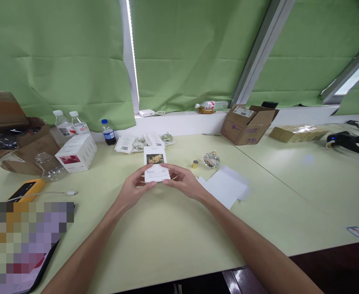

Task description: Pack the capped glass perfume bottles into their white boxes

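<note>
Between left hand (132, 188) and right hand (186, 183) — white box (155, 168).

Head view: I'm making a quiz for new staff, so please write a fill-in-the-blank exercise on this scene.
The left hand and right hand hold a box whose main colour is ____.
In the picture, the small gold cylinder stands to the ____ of the round clear container.
The dark-filled bottle has a cap coloured ____.
The blinds are ____.

Missing words: white; left; blue; green.
</note>
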`<state>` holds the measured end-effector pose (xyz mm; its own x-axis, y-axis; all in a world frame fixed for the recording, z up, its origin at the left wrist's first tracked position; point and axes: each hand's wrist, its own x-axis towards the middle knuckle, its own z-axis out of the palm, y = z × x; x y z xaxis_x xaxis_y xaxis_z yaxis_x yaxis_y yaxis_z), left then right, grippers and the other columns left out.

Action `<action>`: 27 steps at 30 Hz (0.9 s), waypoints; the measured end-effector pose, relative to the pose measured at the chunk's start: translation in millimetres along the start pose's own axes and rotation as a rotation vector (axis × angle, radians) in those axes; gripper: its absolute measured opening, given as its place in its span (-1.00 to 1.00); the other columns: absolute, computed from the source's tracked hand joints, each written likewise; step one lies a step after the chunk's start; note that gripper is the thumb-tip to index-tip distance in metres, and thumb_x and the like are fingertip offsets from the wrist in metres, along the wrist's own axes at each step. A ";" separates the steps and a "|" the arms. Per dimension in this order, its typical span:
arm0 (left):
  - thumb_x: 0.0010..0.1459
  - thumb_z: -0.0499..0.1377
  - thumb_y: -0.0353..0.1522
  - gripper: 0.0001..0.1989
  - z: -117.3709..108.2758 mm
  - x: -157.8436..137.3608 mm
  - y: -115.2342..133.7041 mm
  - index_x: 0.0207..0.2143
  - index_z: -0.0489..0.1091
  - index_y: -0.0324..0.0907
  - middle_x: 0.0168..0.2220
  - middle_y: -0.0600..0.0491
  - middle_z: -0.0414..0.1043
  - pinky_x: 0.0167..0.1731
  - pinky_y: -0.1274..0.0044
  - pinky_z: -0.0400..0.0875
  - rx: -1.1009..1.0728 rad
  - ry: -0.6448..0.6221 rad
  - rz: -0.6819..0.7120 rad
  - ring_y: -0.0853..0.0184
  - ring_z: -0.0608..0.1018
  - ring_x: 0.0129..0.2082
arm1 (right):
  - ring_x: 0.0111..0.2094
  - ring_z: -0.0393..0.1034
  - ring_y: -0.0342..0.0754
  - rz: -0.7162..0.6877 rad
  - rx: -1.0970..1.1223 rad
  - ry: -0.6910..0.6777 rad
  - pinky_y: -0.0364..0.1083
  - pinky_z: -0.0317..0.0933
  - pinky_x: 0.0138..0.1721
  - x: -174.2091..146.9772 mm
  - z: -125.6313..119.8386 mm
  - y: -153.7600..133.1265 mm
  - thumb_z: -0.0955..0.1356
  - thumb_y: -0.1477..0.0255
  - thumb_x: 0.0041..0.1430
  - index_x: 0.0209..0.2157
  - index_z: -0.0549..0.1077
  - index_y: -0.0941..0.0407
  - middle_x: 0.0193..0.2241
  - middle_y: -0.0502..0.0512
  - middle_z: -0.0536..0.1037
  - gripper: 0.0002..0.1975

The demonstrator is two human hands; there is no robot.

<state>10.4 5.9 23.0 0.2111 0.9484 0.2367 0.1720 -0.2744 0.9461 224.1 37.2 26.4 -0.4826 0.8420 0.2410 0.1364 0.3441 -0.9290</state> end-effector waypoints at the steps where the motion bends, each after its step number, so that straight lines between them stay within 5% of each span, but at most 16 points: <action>1: 0.07 0.22 -0.22 -0.41 0.7 0.1 -0.7 0.15 0.20 -0.08 0.07 -0.03 0.37 -0.10 0.38 0.42 -0.003 0.006 0.002 0.18 0.46 -0.02 | -0.23 0.41 -0.04 -0.002 0.004 0.005 0.00 0.33 -0.19 0.1 0.6 0.3 0.41 0.22 0.03 0.10 0.33 -0.04 -0.05 0.10 0.48 -0.43; 8: 0.08 0.22 -0.23 -0.43 2.6 -0.1 -4.5 0.14 0.21 -0.06 0.08 -0.02 0.35 -0.13 0.40 0.44 -0.005 -0.001 0.003 0.21 0.47 -0.04 | -0.23 0.42 -0.04 0.013 0.065 0.004 0.00 0.33 -0.18 -0.5 0.6 2.0 0.42 0.23 0.02 0.10 0.33 -0.03 0.02 0.10 0.44 -0.42; 14: 0.07 0.22 -0.23 -0.48 9.5 -0.9 -5.1 0.10 0.26 -0.09 0.05 -0.02 0.38 -0.14 0.41 0.45 -0.045 0.024 -0.006 0.21 0.48 -0.06 | -0.30 0.39 -0.07 0.040 0.022 0.031 -0.04 0.31 -0.24 0.0 3.0 6.4 0.43 0.22 -0.01 0.09 0.35 -0.03 -0.19 0.07 0.52 -0.41; 27: 0.05 0.24 -0.24 -0.47 9.5 -0.9 -10.9 0.08 0.28 -0.12 -0.04 -0.04 0.45 -0.17 0.40 0.46 -0.093 0.038 -0.046 0.23 0.52 -0.15 | -0.40 0.30 -0.13 0.055 0.027 0.029 -0.12 0.23 -0.39 -0.1 7.1 9.9 0.41 0.21 0.02 0.09 0.35 0.00 -0.24 0.06 0.51 -0.43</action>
<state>17.5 6.4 10.4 0.1685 0.9654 0.1992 0.0903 -0.2164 0.9721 219.4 37.7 15.2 -0.4496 0.8713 0.1966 0.1387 0.2855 -0.9483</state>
